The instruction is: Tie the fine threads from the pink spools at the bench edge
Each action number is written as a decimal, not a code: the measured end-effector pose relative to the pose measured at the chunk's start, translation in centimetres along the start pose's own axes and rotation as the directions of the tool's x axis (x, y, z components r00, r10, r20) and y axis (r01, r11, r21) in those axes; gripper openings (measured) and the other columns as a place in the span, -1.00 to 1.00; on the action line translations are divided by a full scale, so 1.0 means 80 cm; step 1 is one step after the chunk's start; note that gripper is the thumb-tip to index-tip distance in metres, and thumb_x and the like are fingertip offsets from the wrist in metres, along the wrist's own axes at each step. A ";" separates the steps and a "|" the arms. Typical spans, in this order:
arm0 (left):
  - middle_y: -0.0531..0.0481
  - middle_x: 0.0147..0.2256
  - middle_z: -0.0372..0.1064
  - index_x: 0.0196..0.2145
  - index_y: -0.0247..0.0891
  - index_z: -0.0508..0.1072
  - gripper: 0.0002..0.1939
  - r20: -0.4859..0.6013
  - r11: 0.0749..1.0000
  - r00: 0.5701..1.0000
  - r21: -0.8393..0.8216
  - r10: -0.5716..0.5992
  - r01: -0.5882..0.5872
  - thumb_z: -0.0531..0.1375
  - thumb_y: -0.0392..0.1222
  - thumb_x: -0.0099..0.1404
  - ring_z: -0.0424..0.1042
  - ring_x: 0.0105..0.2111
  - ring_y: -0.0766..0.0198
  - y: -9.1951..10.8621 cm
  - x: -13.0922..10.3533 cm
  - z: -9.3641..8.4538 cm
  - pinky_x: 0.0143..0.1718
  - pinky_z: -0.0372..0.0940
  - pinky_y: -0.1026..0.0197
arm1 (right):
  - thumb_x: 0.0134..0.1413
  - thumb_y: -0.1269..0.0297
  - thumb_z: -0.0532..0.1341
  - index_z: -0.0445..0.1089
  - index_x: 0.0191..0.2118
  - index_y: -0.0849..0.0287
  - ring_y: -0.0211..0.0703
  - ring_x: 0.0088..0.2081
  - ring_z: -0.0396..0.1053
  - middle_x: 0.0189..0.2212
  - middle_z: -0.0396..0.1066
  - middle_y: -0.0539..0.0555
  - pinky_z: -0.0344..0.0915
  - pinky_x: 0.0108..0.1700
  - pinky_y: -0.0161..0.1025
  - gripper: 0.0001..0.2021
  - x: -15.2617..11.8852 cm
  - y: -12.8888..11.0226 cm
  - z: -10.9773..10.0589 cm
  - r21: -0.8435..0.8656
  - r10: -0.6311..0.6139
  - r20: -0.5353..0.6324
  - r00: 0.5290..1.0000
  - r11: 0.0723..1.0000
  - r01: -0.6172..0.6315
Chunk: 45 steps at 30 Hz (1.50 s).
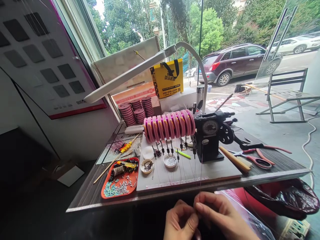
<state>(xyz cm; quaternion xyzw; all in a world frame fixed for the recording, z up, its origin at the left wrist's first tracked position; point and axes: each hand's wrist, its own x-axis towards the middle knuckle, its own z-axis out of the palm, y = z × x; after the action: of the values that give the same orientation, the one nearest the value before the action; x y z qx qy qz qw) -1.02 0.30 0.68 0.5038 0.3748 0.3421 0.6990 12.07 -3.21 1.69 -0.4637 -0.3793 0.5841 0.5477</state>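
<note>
- Thin line (201, 171) drops in front of the black winding machine (207, 148) to the fingertips, the visible stretch rising above both hands; its lower end is hidden among the fingers.
- Right hand (221, 213): fingers curled, thumb and forefinger pinched closed on the line.
- Left hand (181, 220): fingers bent in more tightly, thumb pressed to forefinger at the same spot, seemingly also gripping the line; the tips of the two hands meet just off the table's near edge.
- Beyond the glass, a dark red car (235, 61) stands in front of trees, with a folding chair (287, 96) to the right.
- A dark wood-grain table (85, 191) spreads ahead of the hands.
- A white lamp (130, 76) slants over it.
- A pale board (157, 183) lies on top, bearing the machine.
- Pink spools (170, 126) sit in a row on the machine's left, small dark weights hanging below.
- An orange-red tray (103, 190) of beads and metal bits rests beside the board.
- Red-handled scissors (261, 162) lie right of the machine.
- A small white dish (170, 166) holds pale beads.
</note>
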 end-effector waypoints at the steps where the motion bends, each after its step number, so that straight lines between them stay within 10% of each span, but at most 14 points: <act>1: 0.12 -0.53 0.16 -0.64 -0.35 0.50 -0.53 0.010 1.000 1.000 0.004 -0.006 0.006 0.33 0.20 -0.08 0.17 -0.77 0.60 0.001 0.000 0.000 -0.73 -0.06 0.41 | -0.15 -0.15 0.29 0.27 -0.55 0.21 -0.36 -0.59 -0.01 -0.67 0.09 -0.12 -0.09 -0.55 -0.36 -0.54 0.000 0.000 0.000 0.002 0.000 0.004 1.000 1.000 0.000; 17: 0.13 -0.56 0.17 -0.64 -0.31 0.55 -0.55 0.030 0.995 0.997 -0.069 -0.074 0.076 0.37 0.21 -0.19 0.14 -0.78 0.59 0.004 0.002 -0.001 -0.72 -0.10 0.38 | -0.13 -0.18 0.25 0.29 -0.57 0.20 -0.31 -0.57 0.01 -0.66 0.11 -0.10 -0.03 -0.53 -0.34 -0.53 0.000 -0.009 -0.003 -0.127 -0.047 0.011 0.999 0.991 0.048; 26: 0.03 -0.56 0.17 -0.60 -0.24 0.57 -0.65 -0.165 0.901 0.921 0.324 0.354 -0.288 0.28 0.12 0.02 0.17 -0.56 0.33 -0.014 0.002 -0.008 -0.53 0.07 0.28 | -0.11 -0.14 0.28 0.48 -0.29 0.16 -0.27 -0.51 0.15 -0.57 0.26 -0.06 0.13 -0.44 -0.33 -0.57 0.003 -0.007 -0.008 0.018 -0.040 -0.083 0.996 0.999 0.041; 35: 0.11 -0.55 0.10 -0.63 -0.30 0.51 -0.58 -0.062 0.967 0.986 0.211 0.157 -0.140 0.30 0.17 -0.01 0.07 -0.69 0.50 -0.016 0.006 -0.012 -0.67 -0.06 0.33 | -0.17 -0.15 0.28 0.38 -0.54 0.22 -0.18 -0.47 0.20 -0.58 0.29 0.00 0.13 -0.41 -0.28 -0.56 0.000 -0.019 -0.004 -0.183 -0.053 0.014 0.998 0.982 0.055; 45: 0.12 -0.53 0.18 -0.59 -0.37 0.44 -0.46 0.209 0.987 0.967 0.090 -0.148 0.132 0.30 0.27 -0.13 0.16 -0.73 0.54 0.017 0.009 -0.015 -0.68 -0.02 0.34 | -0.19 -0.10 0.34 0.24 -0.55 0.18 -0.33 -0.61 0.11 -0.68 0.15 -0.11 -0.02 -0.55 -0.36 -0.56 0.005 0.026 -0.006 0.215 0.058 0.071 0.996 0.974 -0.072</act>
<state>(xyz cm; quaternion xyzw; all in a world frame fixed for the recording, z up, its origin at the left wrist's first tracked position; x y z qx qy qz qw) -1.86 1.84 1.61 0.5360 0.3444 0.2210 0.7384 11.91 -3.10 -0.50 -0.3942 -0.3150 0.6543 0.5633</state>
